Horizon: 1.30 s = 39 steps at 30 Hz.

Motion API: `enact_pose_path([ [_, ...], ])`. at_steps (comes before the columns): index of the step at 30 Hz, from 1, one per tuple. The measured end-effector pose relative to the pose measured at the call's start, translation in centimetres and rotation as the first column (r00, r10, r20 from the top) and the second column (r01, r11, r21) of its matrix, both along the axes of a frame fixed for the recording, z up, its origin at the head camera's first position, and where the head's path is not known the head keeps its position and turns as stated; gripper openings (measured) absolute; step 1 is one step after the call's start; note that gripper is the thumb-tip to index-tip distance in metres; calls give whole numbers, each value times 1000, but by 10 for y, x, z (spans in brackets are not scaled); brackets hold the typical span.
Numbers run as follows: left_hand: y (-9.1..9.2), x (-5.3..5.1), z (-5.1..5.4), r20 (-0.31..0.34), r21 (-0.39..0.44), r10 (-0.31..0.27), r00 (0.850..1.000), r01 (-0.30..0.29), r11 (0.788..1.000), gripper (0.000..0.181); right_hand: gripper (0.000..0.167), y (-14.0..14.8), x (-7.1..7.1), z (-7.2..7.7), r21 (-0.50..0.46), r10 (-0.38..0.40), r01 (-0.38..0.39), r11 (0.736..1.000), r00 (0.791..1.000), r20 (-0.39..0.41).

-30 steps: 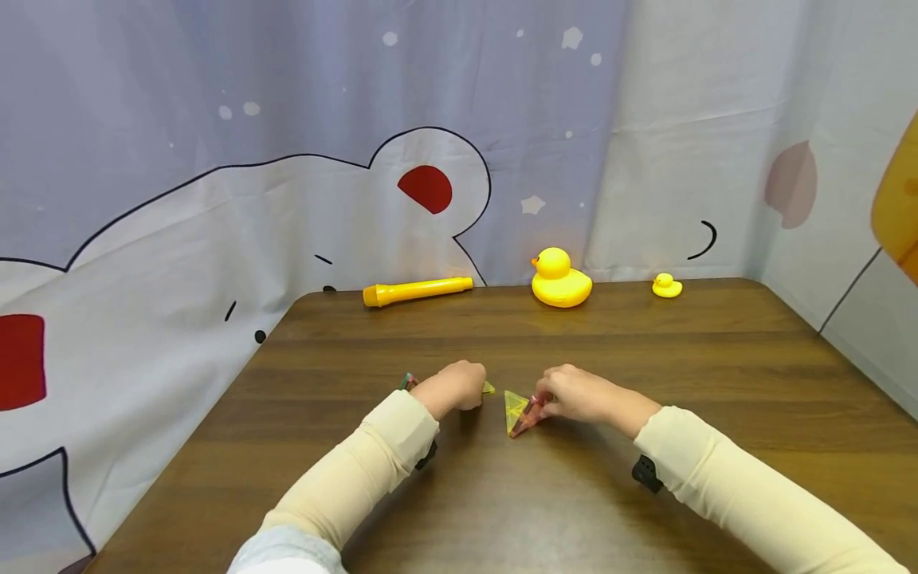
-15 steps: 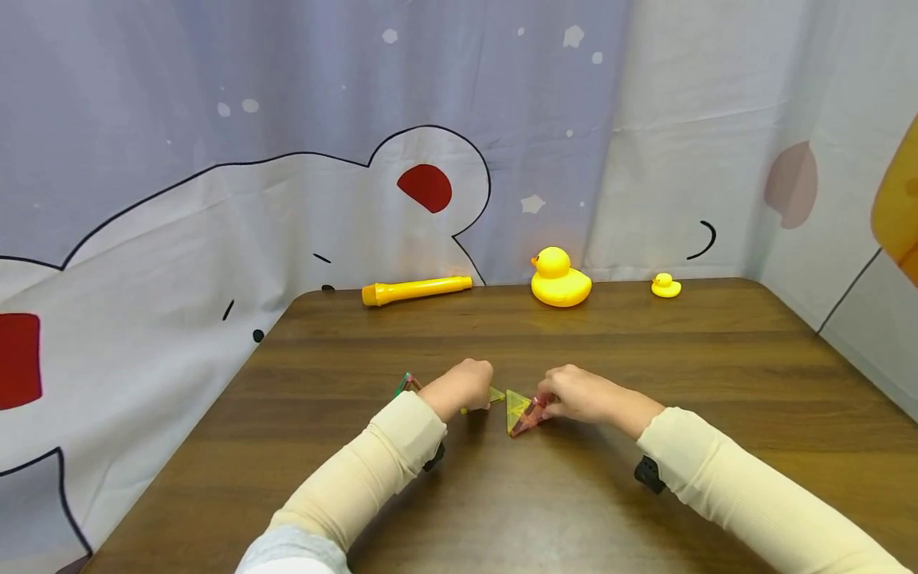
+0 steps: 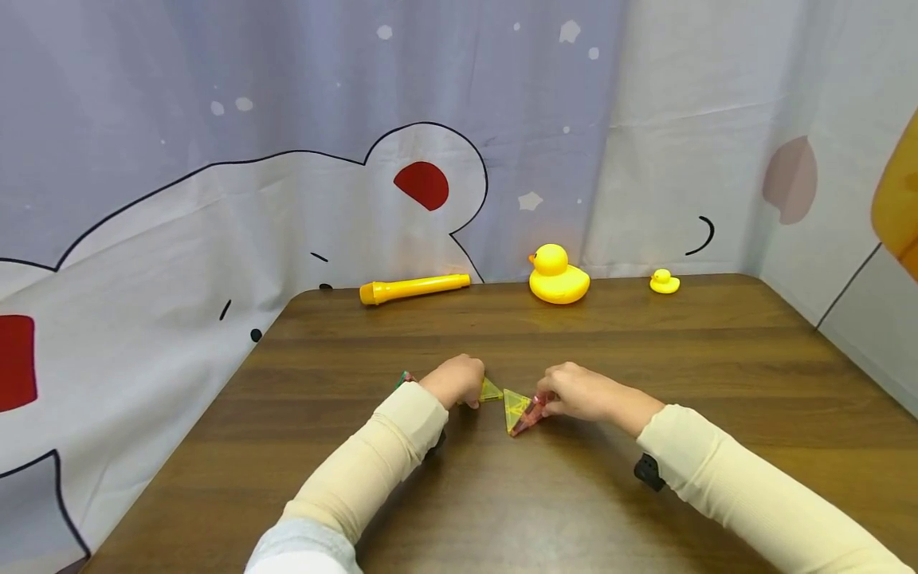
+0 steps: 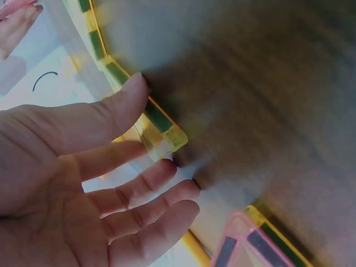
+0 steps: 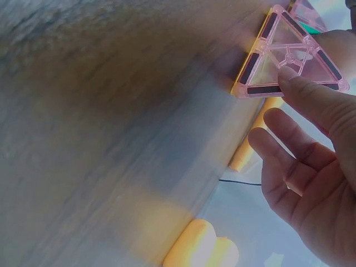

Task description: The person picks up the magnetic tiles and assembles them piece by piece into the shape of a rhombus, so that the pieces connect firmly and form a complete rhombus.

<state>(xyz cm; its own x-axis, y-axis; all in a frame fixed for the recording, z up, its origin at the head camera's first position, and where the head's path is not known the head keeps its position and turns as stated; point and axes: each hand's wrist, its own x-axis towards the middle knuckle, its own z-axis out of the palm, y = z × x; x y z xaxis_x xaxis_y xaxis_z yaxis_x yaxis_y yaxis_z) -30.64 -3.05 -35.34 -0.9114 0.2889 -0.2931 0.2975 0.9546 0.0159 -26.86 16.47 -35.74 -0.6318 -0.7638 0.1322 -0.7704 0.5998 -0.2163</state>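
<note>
My left hand (image 3: 457, 380) is low over the table, left of the middle. In the left wrist view its thumb and index finger pinch a yellow magnetic tile (image 4: 158, 118), with the other fingers loosely bent. My right hand (image 3: 577, 392) pinches a pink triangular magnetic tile (image 5: 289, 57) between thumb and fingers. That pink tile leans against a yellow triangular tile (image 3: 515, 408), their edges meeting. A narrow gap separates this pair from the left hand's yellow tile in the head view. Behind the left wrist, a pink-and-green tile piece (image 3: 406, 378) is mostly hidden.
Along the back of the brown wooden table (image 3: 717, 359) lie a yellow toy microphone (image 3: 414, 289), a large yellow rubber duck (image 3: 559, 275) and a small one (image 3: 664, 281). A printed curtain (image 3: 287, 207) hangs directly behind the table's far edge.
My left hand moved slightly right, then a little back, and more of its yellow tile shows beside the fingers. The right hand and its pink tile stay nearly in place.
</note>
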Motion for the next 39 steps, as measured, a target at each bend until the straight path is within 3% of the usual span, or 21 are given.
enact_pose_path([
  [10,1,-3,6,-4,-57,-21,1000,20,998,30,7,-1,-2,4,5,-5,5,1000,1000,1],
  [15,0,-1,10,57,-51,9,998,-6,999,28,7,0,-3,5,12,-12,12,1000,1000,-6],
  [18,-1,-8,1,84,-70,13,996,-7,998,17,7,-1,-4,5,18,-7,7,1000,1000,-4],
  [20,-5,-22,-14,87,-88,-41,995,49,995,12,7,-2,-4,4,21,-5,5,1000,1000,0],
  [23,-8,-33,-21,87,-68,-36,996,42,997,12,7,-2,-3,3,22,-9,9,1000,1000,9],
  [26,-9,-29,-11,86,14,29,996,-31,999,10,7,-1,-2,2,20,-14,13,1000,1000,16],
  [27,-7,-19,0,90,34,76,993,-80,996,10,7,-1,-2,2,19,-13,13,1000,1000,16],
  [29,-7,-9,13,88,83,89,992,-96,992,9,7,-1,-1,2,18,-10,10,1000,1000,11],
  [33,-5,5,26,96,135,60,994,-73,988,8,8,-1,-1,2,14,-4,4,1000,1000,5],
  [39,3,15,26,92,194,22,995,-39,980,13,8,-2,-1,2,14,-4,4,1000,1000,8],
])
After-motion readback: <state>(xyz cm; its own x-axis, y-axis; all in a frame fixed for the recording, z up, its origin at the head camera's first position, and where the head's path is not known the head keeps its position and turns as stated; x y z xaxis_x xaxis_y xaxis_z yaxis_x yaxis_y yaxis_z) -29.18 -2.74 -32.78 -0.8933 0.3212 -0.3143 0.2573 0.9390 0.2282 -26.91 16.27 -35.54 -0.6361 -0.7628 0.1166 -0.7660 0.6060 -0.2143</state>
